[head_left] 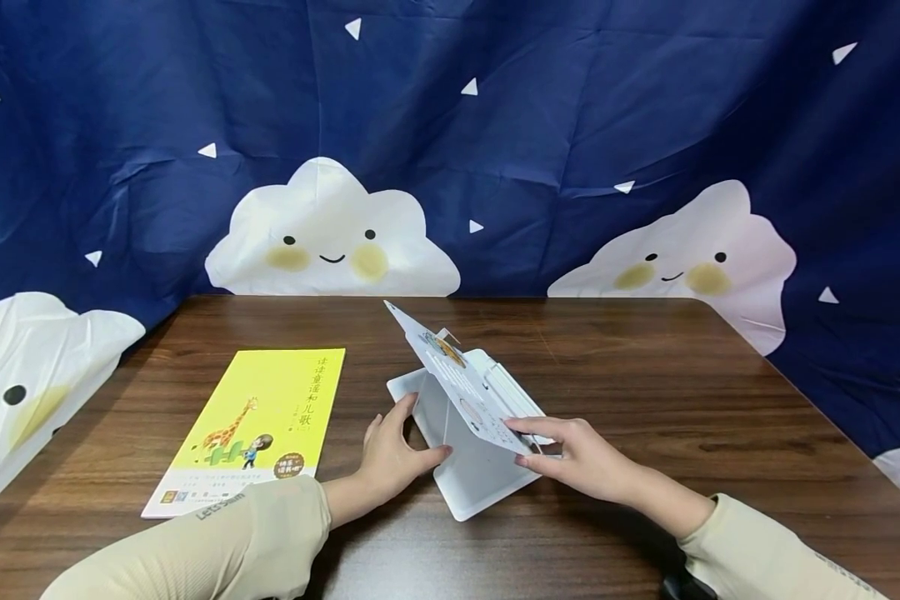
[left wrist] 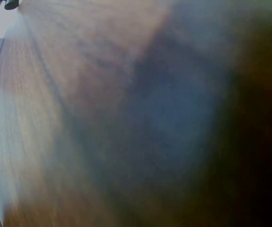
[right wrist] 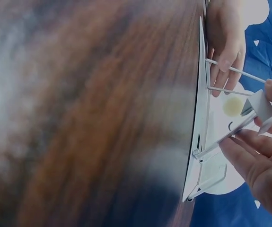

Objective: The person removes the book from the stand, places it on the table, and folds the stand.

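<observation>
A white folding book stand (head_left: 487,475) stands on the table, its printed upper plate (head_left: 450,375) tilted up from the base. My left hand (head_left: 393,454) rests at the left edge of the base, thumb and index finger spread apart. With thumb and fingers, my right hand (head_left: 588,458) pinches the lower right edge of the upper plate. Thin wire supports (right wrist: 240,73) join the base and the raised part in the right wrist view, where my left hand (right wrist: 225,42) shows beyond them. The left wrist view is mostly blurred tabletop.
A yellow book (head_left: 270,417) with a giraffe on its cover lies flat left of the stand. The brown wooden table (head_left: 682,375) reaches back to a dark blue curtain (head_left: 525,125) with clouds. A dark object (head_left: 686,587) shows by the right sleeve.
</observation>
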Demonstrator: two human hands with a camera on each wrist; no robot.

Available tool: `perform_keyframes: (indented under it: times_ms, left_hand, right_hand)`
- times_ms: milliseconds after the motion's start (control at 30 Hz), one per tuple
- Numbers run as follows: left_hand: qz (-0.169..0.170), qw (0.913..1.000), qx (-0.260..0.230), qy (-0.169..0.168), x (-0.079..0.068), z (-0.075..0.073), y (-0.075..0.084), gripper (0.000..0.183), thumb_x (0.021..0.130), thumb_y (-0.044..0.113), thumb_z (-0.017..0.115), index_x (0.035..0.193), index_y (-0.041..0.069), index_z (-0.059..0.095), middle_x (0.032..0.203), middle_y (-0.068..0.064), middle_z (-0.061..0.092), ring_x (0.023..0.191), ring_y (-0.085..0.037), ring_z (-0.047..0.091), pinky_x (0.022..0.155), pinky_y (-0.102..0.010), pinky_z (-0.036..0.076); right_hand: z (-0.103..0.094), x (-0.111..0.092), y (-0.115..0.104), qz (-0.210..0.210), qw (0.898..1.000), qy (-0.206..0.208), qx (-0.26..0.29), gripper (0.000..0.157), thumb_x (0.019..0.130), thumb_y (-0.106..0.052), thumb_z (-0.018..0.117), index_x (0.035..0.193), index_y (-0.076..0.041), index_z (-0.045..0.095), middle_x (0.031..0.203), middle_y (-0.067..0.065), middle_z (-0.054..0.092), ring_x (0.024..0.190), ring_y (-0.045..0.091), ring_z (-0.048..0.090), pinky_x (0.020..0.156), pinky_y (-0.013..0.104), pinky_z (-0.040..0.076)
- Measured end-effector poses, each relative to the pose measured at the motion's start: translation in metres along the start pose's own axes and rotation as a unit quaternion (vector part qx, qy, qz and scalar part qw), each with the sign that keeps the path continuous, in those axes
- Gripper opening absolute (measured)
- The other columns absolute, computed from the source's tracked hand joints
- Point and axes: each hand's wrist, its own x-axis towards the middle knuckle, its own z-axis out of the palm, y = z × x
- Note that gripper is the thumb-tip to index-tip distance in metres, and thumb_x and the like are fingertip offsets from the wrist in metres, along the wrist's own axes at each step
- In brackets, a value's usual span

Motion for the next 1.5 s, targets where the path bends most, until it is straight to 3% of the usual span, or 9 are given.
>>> perform_keyframes:
  times_ms: [133, 467, 767, 1067, 1500]
  left_hand:
    - [0.004, 1.0, -0.003, 0.003, 0.0, 0.001, -0.001, 0.071, 0.059, 0.03, 0.072, 0.117, -0.001, 0.045, 0.109, -0.015, 0.055, 0.102, -0.025, 0.049, 0.094, -0.052, 0.018]
    - [0.002, 1.0, -0.003, 0.005, 0.0, 0.001, -0.001, 0.071, 0.059, 0.029, 0.075, 0.116, -0.001, 0.045, 0.109, -0.015, 0.055, 0.102, -0.026, 0.049, 0.094, -0.05, 0.018]
    - [0.0, 1.0, 0.0, 0.001, 0.001, 0.001, -0.001, 0.071, 0.06, 0.029, 0.075, 0.116, -0.001, 0.045, 0.108, -0.016, 0.055, 0.102, -0.026, 0.049, 0.094, -0.051, 0.019]
    - [-0.017, 0.9998, 0.003, -0.005, 0.001, 0.0, 0.002, 0.072, 0.06, 0.028, 0.075, 0.117, -0.001, 0.044, 0.109, -0.017, 0.054, 0.102, -0.027, 0.048, 0.095, -0.05, 0.019]
    - [-0.023, 0.9995, 0.009, -0.018, 0.003, 0.0, 0.002, 0.072, 0.061, 0.029, 0.075, 0.118, -0.002, 0.043, 0.112, -0.018, 0.052, 0.104, -0.028, 0.047, 0.094, -0.052, 0.019]
  right_hand:
    - [-0.001, -0.002, 0.001, 0.008, 1.0, 0.003, 0.019, 0.037, 0.08, -0.01, 0.061, 0.114, 0.003, 0.052, 0.108, 0.017, 0.055, 0.092, 0.016, 0.053, 0.065, 0.026, 0.049]
    - [-0.005, -0.005, 0.005, 0.059, 0.995, 0.022, 0.078, 0.035, 0.081, -0.008, 0.059, 0.113, 0.006, 0.052, 0.105, 0.022, 0.054, 0.074, 0.016, 0.057, 0.056, 0.026, 0.049]
    - [-0.007, -0.008, 0.012, 0.059, 0.994, 0.036, 0.09, 0.032, 0.081, -0.004, 0.058, 0.109, 0.01, 0.053, 0.107, 0.022, 0.053, 0.087, 0.016, 0.054, 0.063, 0.028, 0.05]
    - [-0.008, -0.012, 0.017, 0.071, 0.991, 0.057, 0.101, 0.032, 0.082, -0.004, 0.056, 0.112, 0.006, 0.053, 0.112, 0.017, 0.053, 0.098, 0.016, 0.051, 0.073, 0.028, 0.047]
    - [-0.01, -0.017, 0.024, 0.085, 0.982, 0.089, 0.143, 0.027, 0.082, -0.001, 0.055, 0.106, 0.011, 0.053, 0.092, 0.016, 0.06, 0.078, 0.012, 0.055, 0.064, 0.026, 0.048]
